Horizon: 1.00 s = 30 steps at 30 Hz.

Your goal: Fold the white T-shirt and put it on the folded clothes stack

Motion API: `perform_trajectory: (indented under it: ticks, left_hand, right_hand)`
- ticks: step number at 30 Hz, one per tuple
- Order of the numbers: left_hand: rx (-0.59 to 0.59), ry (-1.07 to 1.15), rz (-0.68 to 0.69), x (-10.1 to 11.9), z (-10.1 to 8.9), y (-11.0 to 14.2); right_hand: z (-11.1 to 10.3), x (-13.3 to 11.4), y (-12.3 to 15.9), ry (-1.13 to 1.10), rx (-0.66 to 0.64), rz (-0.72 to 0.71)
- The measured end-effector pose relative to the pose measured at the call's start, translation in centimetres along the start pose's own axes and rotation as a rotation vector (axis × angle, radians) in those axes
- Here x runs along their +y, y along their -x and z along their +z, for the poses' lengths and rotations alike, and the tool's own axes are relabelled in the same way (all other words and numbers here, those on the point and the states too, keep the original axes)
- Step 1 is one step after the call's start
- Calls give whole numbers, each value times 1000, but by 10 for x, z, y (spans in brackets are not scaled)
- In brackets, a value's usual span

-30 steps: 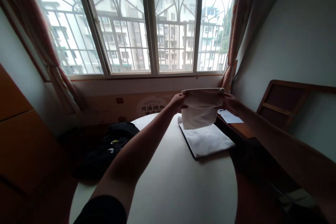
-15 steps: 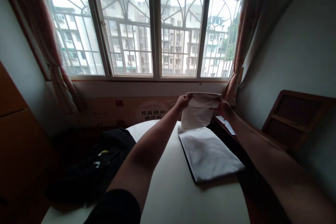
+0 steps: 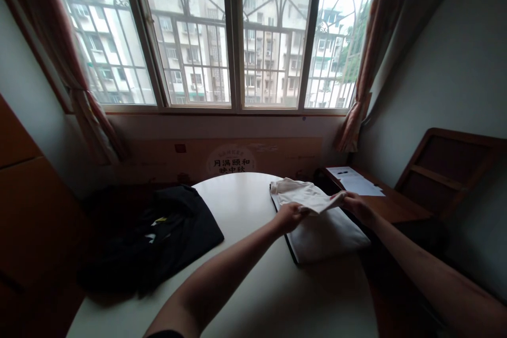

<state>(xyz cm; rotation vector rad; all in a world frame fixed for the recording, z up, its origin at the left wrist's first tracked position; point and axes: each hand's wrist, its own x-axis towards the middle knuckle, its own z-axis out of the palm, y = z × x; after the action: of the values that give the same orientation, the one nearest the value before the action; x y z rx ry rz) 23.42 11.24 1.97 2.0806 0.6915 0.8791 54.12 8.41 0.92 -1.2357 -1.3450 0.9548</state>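
A cream-white folded garment (image 3: 303,194) lies partly over a stack of folded clothes (image 3: 330,240) on the right side of the round white table (image 3: 245,285). The stack has a white piece on top and a dark edge beneath it. My left hand (image 3: 292,216) is closed on the near left corner of the cream garment. My right hand (image 3: 356,206) pinches its near right corner, so the near edge is lifted between both hands. The garment's far part rests on the stack. Its exact kind cannot be made out.
A rumpled black garment (image 3: 178,227) with small yellow and white marks lies at the table's left. To the right are a brown wooden surface with white papers (image 3: 358,182) and a wooden chair back (image 3: 443,174). A printed cardboard box (image 3: 166,161) stands below the barred window.
Both hands came down and nearer with the cream garment, which hung in the air above the stack's far end and now lies partly on it. The view tilted slightly downward.
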Motion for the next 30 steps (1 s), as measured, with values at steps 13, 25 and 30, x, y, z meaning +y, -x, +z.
perform_trajectory:
  ticks: [13, 25, 30]
  left_hand:
    - [-228, -451, 199, 7, 23, 36]
    - [-353, -613, 342, 14, 24, 61]
    - [-409, -686, 353, -9, 49, 72]
  right_hand:
    - [-7, 27, 62, 691, -91, -252]
    - [37, -2, 33, 735, -103, -297]
    - [109, 15, 0, 1009, -268, -233]
